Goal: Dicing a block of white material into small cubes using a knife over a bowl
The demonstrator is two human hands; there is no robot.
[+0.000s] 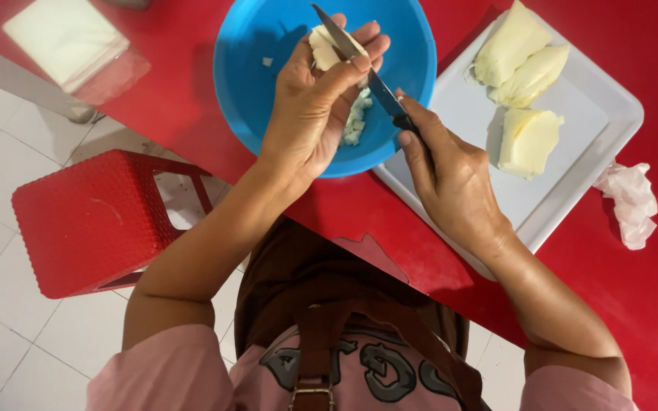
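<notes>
Over the blue bowl [253, 91], the left hand [310, 106] has its grip closed on a pale vegetable chunk [323, 47]; the right hand [451, 179] clasps the knife [359, 65], whose blade lies across the fingertips [371, 42]: a slip could nick them.

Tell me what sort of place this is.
Probably a simple eatery or home kitchen: a red table with a blue bowl, a white tray of pale food pieces, and a red plastic stool on white floor tiles.
</notes>
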